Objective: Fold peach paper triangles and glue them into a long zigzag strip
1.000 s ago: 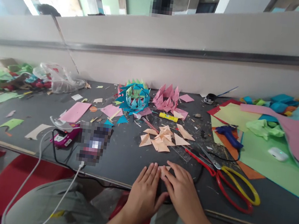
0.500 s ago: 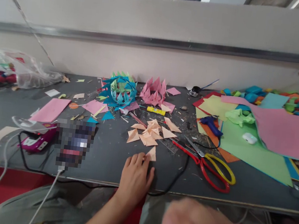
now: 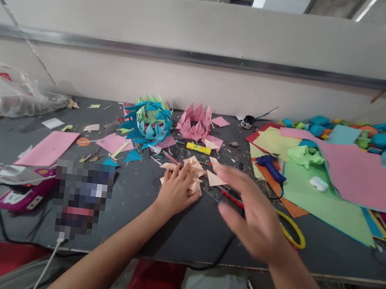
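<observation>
My left hand (image 3: 177, 190) lies with spread fingers on a heap of folded peach paper triangles (image 3: 195, 166), covering part of it. My right hand (image 3: 255, 213), slightly blurred, hovers to the right with thumb and fingers apart and nothing between them. Near its fingertips is a loose peach triangle (image 3: 215, 179). Below it are red-and-yellow-handled scissors (image 3: 293, 229), mostly hidden by the hand. Behind the heap lies a yellow glue stick (image 3: 198, 148). Farther back stand a pink folded-paper ring (image 3: 196, 121) and a blue-and-green one (image 3: 150, 120).
At right, a blue glue gun (image 3: 270, 168) and a white earbud case (image 3: 319, 183) rest on coloured paper sheets (image 3: 325, 212). At left are a blurred-out phone (image 3: 84, 197), a magenta power strip (image 3: 26, 197) and cables. A low partition (image 3: 206, 33) borders the table's back.
My left hand has moved forward from the single near triangle onto the heap. My right hand has risen from below the table edge to above the scissors. The view has shifted slightly.
</observation>
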Motion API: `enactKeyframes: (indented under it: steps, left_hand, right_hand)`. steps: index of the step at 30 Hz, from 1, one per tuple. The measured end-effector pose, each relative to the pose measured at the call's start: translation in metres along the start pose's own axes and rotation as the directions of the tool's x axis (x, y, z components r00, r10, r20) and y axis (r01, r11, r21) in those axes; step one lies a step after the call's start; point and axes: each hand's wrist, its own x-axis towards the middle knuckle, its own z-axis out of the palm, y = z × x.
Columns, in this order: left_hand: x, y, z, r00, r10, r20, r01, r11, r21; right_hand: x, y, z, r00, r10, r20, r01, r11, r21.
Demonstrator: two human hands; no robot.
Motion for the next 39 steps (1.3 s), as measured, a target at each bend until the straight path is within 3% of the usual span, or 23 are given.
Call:
enactKeyframes:
  steps: [2, 4, 6, 10, 14, 18, 22, 25, 28, 32, 39]
  left_hand:
    - [0.001, -0.007, 0.002, 0.999, 0.0, 0.035, 0.002, 0.999, -0.045]
    - [0.001, -0.011, 0.002, 0.999, -0.012, 0.035, 0.016, 0.995, -0.094]
    - [0.001, -0.014, 0.002, 0.999, -0.044, 0.021, 0.047, 0.986, -0.162]
    - [0.0, -0.021, 0.0, 0.985, -0.163, -0.052, 0.138, 0.938, -0.318]
    - [-0.003, -0.028, -0.006, 0.961, -0.226, -0.162, 0.156, 0.921, -0.356]
    - [-0.012, -0.031, -0.012, 0.91, -0.34, -0.239, 0.301, 0.935, -0.187]
    - [-0.023, -0.035, -0.01, 0.883, -0.44, -0.163, 0.434, 0.898, -0.073]
    - [-0.026, -0.039, -0.006, 0.925, -0.377, -0.041, 0.374, 0.924, -0.076]
    - [-0.025, -0.042, -0.005, 0.953, -0.301, -0.02, 0.296, 0.946, -0.136]
    - [-0.024, -0.044, -0.008, 0.943, -0.331, -0.038, 0.314, 0.921, -0.23]
    - [-0.026, -0.048, -0.002, 0.931, -0.359, -0.069, 0.301, 0.859, -0.414]
  right_hand:
    - [0.046, 0.039, 0.01, 0.985, 0.125, 0.12, -0.101, 0.978, -0.184]
    - [0.072, 0.077, 0.02, 0.947, 0.243, 0.208, -0.165, 0.929, -0.331]
    - [0.081, 0.106, 0.028, 0.924, 0.237, 0.301, -0.122, 0.926, -0.357]
    - [0.08, 0.127, 0.039, 0.943, 0.196, 0.27, -0.098, 0.936, -0.337]
    - [0.085, 0.131, 0.038, 0.962, 0.197, 0.189, -0.133, 0.943, -0.305]
    - [0.094, 0.133, 0.026, 0.968, 0.242, 0.074, -0.215, 0.94, -0.264]
    - [0.105, 0.122, 0.029, 0.957, 0.288, -0.032, -0.288, 0.938, -0.194]
    - [0.11, 0.109, 0.049, 0.963, 0.271, 0.012, -0.267, 0.954, -0.136]
    - [0.109, 0.098, 0.071, 0.974, 0.204, 0.104, -0.192, 0.975, -0.113]
    - [0.1, 0.09, 0.085, 0.98, 0.068, 0.189, -0.048, 0.993, -0.111]
    - [0.097, 0.075, 0.09, 0.984, -0.007, 0.177, 0.011, 1.0, -0.022]
